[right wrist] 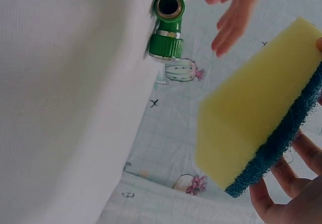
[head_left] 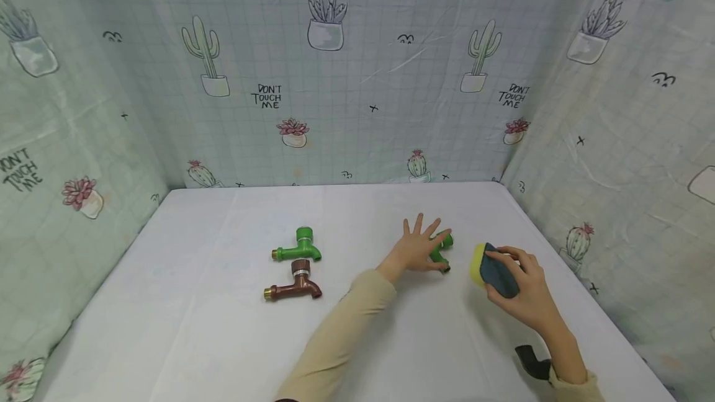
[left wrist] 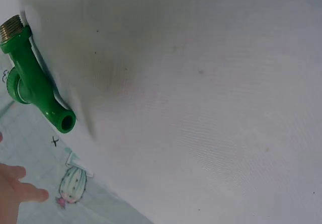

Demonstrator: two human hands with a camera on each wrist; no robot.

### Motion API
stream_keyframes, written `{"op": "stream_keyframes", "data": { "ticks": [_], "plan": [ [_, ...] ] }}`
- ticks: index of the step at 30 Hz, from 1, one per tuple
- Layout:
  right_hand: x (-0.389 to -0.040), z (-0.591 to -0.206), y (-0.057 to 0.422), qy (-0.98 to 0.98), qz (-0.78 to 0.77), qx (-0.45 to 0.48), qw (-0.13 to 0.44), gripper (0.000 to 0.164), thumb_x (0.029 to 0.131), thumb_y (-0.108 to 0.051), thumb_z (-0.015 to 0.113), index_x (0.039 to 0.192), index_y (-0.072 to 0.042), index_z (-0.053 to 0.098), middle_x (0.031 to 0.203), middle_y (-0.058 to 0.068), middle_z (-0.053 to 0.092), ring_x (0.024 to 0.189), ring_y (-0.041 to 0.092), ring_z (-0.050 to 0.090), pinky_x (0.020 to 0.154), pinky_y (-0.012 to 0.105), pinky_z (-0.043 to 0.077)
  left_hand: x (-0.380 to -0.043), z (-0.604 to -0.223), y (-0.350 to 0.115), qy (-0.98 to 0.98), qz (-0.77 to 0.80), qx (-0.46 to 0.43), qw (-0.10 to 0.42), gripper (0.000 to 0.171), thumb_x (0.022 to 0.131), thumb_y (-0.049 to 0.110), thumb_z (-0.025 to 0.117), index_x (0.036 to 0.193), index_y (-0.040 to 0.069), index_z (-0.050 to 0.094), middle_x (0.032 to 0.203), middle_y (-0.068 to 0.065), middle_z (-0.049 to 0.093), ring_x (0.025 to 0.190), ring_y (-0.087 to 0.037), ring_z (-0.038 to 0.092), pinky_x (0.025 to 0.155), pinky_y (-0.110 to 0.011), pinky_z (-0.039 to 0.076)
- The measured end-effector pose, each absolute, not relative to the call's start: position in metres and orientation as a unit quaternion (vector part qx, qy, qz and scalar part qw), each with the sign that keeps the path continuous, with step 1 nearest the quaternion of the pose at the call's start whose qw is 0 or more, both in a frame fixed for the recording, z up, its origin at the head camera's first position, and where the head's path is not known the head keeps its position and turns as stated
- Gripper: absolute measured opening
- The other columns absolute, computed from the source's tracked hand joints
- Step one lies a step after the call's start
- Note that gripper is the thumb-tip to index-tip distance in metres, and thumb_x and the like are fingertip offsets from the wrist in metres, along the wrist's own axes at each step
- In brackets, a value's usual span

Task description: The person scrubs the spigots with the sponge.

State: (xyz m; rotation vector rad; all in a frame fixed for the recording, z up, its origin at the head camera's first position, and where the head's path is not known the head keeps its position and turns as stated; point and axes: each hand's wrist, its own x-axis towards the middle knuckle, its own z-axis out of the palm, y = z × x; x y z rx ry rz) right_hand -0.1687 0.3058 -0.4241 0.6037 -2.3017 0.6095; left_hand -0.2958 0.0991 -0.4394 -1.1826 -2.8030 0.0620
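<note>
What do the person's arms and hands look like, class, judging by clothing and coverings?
The left hand and right hand are bare, without gloves or visible rings. A long, plain beige fabric sleeve covers the left forearm, softly creased. On the right, only the end of a matching beige fabric cuff shows.
</note>
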Motion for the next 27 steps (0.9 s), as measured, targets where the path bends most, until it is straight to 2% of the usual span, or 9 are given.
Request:
{"op": "stream_keyframes", "data": {
  "ticks": [5, 8, 11, 15, 20, 27],
  "plan": [
    [-0.167, -0.425, 0.306, -0.881, 0.239, 0.23, 0.336, 0.062, 0.051, 0.001, 0.073, 0.111, -0.009, 0.059, 0.112, 0.019, 0.05, 0.093, 0.03, 0.041, 0.07, 0.043, 0.029, -0.292, -0.442, 0.108, -0.922, 0.084, -0.377, 0.036, 0.081, 0.078, 0.073, 0.033, 0.142, 0.036, -0.001, 0.152, 0.002, 0.001, 0.137, -0.039, 0.004, 0.104, -0.061, 0.019],
    [-0.167, -0.424, 0.306, -0.883, 0.242, 0.224, 0.335, 0.063, 0.051, 0.002, 0.073, 0.111, -0.009, 0.059, 0.112, 0.019, 0.05, 0.094, 0.03, 0.041, 0.07, 0.042, 0.029, -0.29, -0.443, 0.112, -0.925, 0.115, -0.362, 0.029, 0.08, 0.078, 0.074, 0.03, 0.141, 0.039, -0.003, 0.152, 0.003, 0.003, 0.137, -0.036, 0.011, 0.105, -0.059, 0.022],
    [-0.166, -0.423, 0.305, -0.884, 0.244, 0.22, 0.332, 0.063, 0.051, 0.002, 0.073, 0.111, -0.008, 0.059, 0.112, 0.019, 0.05, 0.095, 0.031, 0.041, 0.071, 0.041, 0.029, -0.288, -0.444, 0.113, -0.931, 0.129, -0.342, 0.008, 0.075, 0.08, 0.072, 0.03, 0.141, 0.041, -0.001, 0.151, 0.004, 0.008, 0.135, -0.032, 0.023, 0.104, -0.056, 0.025],
    [-0.165, -0.423, 0.304, -0.886, 0.248, 0.216, 0.328, 0.063, 0.051, 0.003, 0.073, 0.112, -0.008, 0.058, 0.112, 0.019, 0.05, 0.096, 0.03, 0.04, 0.071, 0.041, 0.029, -0.286, -0.446, 0.115, -0.937, 0.12, -0.327, -0.013, 0.07, 0.082, 0.067, 0.035, 0.141, 0.042, 0.006, 0.149, -0.001, 0.018, 0.127, -0.032, 0.036, 0.1, -0.053, 0.033],
    [-0.165, -0.424, 0.304, -0.886, 0.249, 0.216, 0.326, 0.063, 0.052, 0.003, 0.073, 0.112, -0.008, 0.058, 0.113, 0.019, 0.049, 0.096, 0.029, 0.04, 0.071, 0.041, 0.029, -0.287, -0.446, 0.117, -0.939, 0.105, -0.328, -0.01, 0.079, 0.076, 0.067, 0.047, 0.141, 0.04, 0.01, 0.138, -0.01, 0.033, 0.119, -0.033, 0.041, 0.092, -0.052, 0.04],
    [-0.166, -0.424, 0.303, -0.887, 0.25, 0.217, 0.323, 0.064, 0.052, 0.003, 0.074, 0.112, -0.009, 0.058, 0.113, 0.019, 0.049, 0.096, 0.029, 0.04, 0.072, 0.042, 0.03, -0.286, -0.444, 0.109, -0.929, 0.126, -0.346, 0.023, 0.091, 0.064, 0.074, 0.055, 0.14, 0.038, 0.018, 0.128, -0.003, 0.04, 0.113, -0.028, 0.042, 0.092, -0.057, 0.038]
  ]
}}
